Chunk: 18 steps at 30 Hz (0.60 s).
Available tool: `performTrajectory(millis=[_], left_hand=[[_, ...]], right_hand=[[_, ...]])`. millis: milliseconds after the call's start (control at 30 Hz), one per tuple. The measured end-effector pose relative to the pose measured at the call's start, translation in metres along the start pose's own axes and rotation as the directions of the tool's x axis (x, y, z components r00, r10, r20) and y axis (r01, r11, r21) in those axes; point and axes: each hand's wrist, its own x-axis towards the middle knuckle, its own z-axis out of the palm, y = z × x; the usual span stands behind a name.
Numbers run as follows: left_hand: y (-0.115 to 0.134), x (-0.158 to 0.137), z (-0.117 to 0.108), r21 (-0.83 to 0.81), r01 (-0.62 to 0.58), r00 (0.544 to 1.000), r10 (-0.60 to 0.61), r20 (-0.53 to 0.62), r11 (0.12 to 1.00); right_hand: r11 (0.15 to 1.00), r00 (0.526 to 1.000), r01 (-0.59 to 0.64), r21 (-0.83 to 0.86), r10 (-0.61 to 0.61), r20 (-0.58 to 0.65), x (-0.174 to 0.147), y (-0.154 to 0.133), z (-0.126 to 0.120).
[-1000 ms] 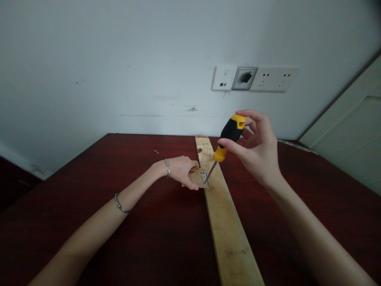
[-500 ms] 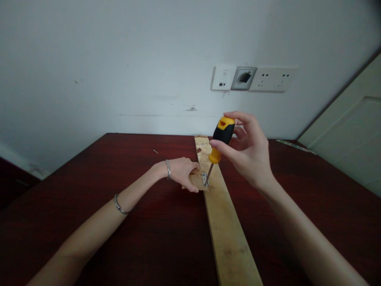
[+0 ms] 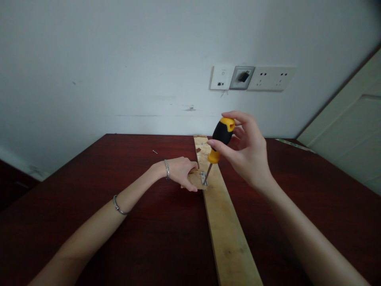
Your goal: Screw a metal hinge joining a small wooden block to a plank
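In my right hand point(image 3: 248, 149) is a yellow-and-black screwdriver point(image 3: 223, 133), held by its handle between thumb and fingers. It leans a little, and its tip meets a small metal bracket point(image 3: 203, 177). That bracket lies where a short wooden piece point(image 3: 195, 182) joins a long wooden plank point(image 3: 222, 214). My left hand point(image 3: 180, 172) grips the short piece from the left, thumb on the near side and fingers on the far side. Whether a screw sits under the screwdriver tip is too small to tell.
A loose screw point(image 3: 155, 151) lies on the dark red table point(image 3: 133, 246), left of the plank. Behind the table stands a white wall with sockets point(image 3: 272, 78). A thin pale strip point(image 3: 294, 145) rests at the back right, near a white door point(image 3: 351, 123).
The screwdriver handle has turned in my right hand, so its yellow cap faces another way. My left hand stays on the short wooden piece. The view has shifted slightly.
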Motion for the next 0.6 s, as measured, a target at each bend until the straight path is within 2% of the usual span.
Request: performTrajectory(millis=[200, 300, 533, 600], left_hand=[[-0.0024, 0.0003, 0.0012, 0.019, -0.021, 1.000, 0.022, -0.020, 1.000], [-0.0018, -0.0007, 0.0003, 0.016, -0.014, 1.000, 0.014, -0.017, 1.000], [-0.0014, -0.0008, -0.0013, 0.020, -0.003, 1.000, 0.003, 0.002, 1.000], [-0.0027, -0.0004, -0.0011, 0.027, 0.003, 1.000, -0.003, 0.001, 1.000]], right_hand=[[0.991, 0.994, -0.050, 0.124, 0.037, 0.100, 0.0067, -0.0020, -0.0090], [0.986, 0.992, -0.070, 0.151, 0.053, 0.112, 0.0078, -0.0017, -0.0103], [1.000, 1.000, -0.005, 0.007, 0.005, -0.017, 0.0069, 0.0057, -0.0057], [1.000, 1.000, 0.003, 0.030, -0.003, -0.004, 0.0074, 0.0051, -0.0067]])
